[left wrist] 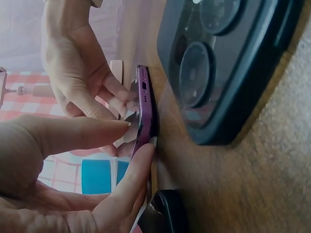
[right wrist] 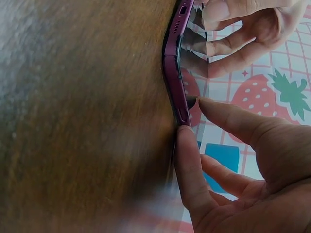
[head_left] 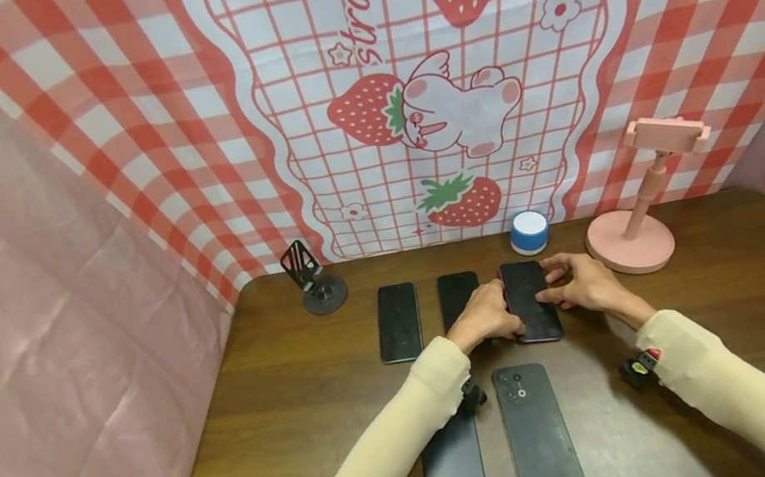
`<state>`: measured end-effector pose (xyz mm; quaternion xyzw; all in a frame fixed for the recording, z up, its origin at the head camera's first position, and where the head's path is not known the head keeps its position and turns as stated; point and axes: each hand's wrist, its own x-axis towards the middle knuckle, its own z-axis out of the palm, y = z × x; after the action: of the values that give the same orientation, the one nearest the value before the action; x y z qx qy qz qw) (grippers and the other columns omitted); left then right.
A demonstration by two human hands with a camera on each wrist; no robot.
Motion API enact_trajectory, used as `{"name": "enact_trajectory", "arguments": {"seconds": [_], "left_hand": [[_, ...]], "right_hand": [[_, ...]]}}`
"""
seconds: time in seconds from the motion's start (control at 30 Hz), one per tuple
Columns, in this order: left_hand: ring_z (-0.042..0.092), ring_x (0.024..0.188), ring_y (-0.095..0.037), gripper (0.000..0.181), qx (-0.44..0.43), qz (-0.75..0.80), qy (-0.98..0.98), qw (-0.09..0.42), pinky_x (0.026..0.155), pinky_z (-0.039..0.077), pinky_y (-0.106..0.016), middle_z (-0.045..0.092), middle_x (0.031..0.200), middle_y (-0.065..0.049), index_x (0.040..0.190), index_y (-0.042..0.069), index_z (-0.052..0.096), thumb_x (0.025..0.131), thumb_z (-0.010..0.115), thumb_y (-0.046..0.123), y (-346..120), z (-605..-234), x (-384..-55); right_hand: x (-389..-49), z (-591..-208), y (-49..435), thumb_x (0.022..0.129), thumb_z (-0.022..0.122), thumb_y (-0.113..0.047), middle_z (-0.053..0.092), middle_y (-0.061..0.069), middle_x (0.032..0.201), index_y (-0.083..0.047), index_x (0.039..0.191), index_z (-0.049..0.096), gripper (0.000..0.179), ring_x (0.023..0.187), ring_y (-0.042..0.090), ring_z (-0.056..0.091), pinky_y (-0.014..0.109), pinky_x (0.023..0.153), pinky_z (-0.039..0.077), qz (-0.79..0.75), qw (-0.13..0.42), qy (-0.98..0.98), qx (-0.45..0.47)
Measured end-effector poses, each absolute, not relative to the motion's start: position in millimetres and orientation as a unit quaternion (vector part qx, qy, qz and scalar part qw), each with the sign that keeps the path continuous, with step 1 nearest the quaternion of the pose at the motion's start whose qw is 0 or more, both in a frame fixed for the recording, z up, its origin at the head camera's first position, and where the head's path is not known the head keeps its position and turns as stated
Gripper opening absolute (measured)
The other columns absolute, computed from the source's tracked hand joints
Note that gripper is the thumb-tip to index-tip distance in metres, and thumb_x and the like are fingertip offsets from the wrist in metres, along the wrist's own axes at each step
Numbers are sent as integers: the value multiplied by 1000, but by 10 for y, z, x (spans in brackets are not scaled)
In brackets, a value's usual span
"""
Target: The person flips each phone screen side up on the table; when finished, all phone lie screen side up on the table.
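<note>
A phone with a purple edge lies face up at the right end of a row of three phones. My left hand pinches its near left edge between thumb and finger; in the left wrist view the purple edge with its charging port faces the camera. Opposite it, my right hand holds the right side, thumb on the dark screen and index finger against the edge. Partly behind my left hand lies the middle phone. The leftmost phone is face up.
Closer to me lie a dark phone, camera side up, and another phone partly under my left forearm. Along the back stand a black phone stand, a blue and white round container and a pink phone stand.
</note>
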<state>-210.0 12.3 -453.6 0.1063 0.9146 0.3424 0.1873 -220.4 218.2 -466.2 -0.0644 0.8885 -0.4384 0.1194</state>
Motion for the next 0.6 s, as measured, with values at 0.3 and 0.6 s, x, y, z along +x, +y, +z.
{"name": "enact_trajectory", "arguments": {"seconds": [0.3,0.6], "left_hand": [[73,60,-17,66,89,357,905,212,55,58,-23,72,120,-20,139,-6,56,80,85,6,138,-4480,-2084],[75,63,-19,65,92,373,897,219,58,61,-27,72,122,-23,140,-8,55,83,83,6,135,-4492,-2113]], "right_hand": [[-2203,-4660,2203,89,84,-18,65,33,123,8,144,52,69,75,16,74,29,65,62,-443,120,886,-68],[-2204,-4659,2221,90,83,-19,64,34,123,9,145,51,69,76,16,74,30,65,62,-444,123,885,-70]]}}
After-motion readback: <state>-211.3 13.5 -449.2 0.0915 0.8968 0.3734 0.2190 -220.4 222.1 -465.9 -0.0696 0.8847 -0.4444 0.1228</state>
